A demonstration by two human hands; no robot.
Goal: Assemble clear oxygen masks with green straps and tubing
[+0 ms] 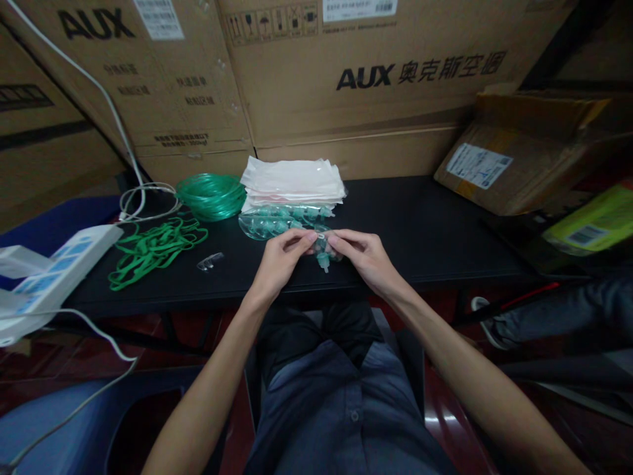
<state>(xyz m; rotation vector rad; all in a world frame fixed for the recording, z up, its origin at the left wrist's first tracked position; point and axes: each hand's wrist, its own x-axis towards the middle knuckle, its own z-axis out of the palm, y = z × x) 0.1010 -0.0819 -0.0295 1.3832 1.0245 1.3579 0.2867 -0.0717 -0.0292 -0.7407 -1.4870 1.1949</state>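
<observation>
My left hand (281, 260) and my right hand (363, 254) meet above the front edge of the black table (435, 227). Both pinch a small clear plastic mask with a green connector (324, 257) held between them. Just behind my hands lies a pile of clear green-tinted masks (277, 221). A stack of white flat packets (293, 181) sits on top of that pile at the back.
A coil of green tubing (211, 195) and a heap of green elastic bands (153, 247) lie at the left, with a small clear piece (210, 262) near them. A white power strip (47, 277) with cables sits far left. Cardboard boxes (376, 72) wall the back.
</observation>
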